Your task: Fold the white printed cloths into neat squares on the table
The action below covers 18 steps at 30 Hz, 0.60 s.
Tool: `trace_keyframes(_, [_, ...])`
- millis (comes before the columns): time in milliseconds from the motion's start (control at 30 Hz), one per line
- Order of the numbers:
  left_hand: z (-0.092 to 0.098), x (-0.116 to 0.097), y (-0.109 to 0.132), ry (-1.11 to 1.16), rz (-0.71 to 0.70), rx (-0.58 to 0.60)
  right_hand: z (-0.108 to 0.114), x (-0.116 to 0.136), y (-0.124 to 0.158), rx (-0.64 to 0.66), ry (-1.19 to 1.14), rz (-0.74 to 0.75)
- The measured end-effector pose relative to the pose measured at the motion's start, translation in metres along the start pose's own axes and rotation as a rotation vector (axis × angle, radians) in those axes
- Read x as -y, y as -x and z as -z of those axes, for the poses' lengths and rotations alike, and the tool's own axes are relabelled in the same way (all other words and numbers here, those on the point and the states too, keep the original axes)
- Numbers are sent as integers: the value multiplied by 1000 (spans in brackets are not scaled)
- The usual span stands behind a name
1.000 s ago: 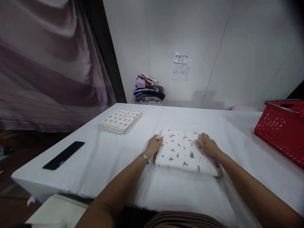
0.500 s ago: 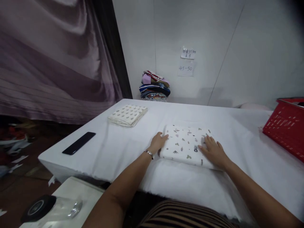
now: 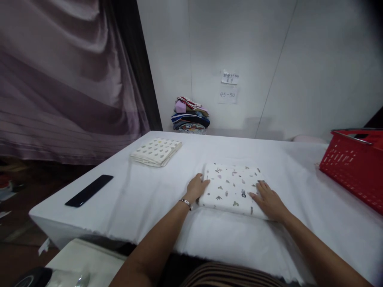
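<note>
A folded white cloth (image 3: 229, 189) printed with small leaves and sprigs lies flat on the white-covered table (image 3: 143, 199) in front of me. My left hand (image 3: 197, 187) rests at its left edge, thumb on the cloth and fingers apart. On its right side my right hand (image 3: 268, 199) lies flat with fingers stretched out over the top. Neither hand grips the cloth. Farther back on the left is a second folded cloth (image 3: 157, 151), cream with rows of grey-green motifs.
A black flat slab (image 3: 89, 190) lies near the table's left edge. At the right stands a red plastic basket (image 3: 353, 167). Folded fabrics (image 3: 191, 115) are stacked by the wall behind the table. A clear bottle with a black lid (image 3: 36, 277) is at lower left.
The camera view has shifted slightly, so the scene sits lower and a little to the left. Both hands stay at the sides of the folded cloth.
</note>
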<state>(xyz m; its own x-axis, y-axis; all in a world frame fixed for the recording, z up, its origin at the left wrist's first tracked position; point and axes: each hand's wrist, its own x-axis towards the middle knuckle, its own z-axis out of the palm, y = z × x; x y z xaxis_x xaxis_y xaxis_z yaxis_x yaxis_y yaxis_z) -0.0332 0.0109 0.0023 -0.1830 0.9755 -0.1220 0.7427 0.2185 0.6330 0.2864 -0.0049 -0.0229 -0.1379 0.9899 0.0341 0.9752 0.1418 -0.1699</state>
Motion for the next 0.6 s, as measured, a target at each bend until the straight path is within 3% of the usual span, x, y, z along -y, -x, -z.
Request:
trace_keyframes(133, [3, -10, -4, -53, -21, -17, 8, 6, -18, -48, 12, 33])
trace_keyframes(333, [-7, -38, -26, -234, -307, -97, 16, 24, -72, -50, 64, 129])
trace_keyframes(600, [-28, -30, -40, -357, -243, -58, -4, 9, -94, -14, 41, 73])
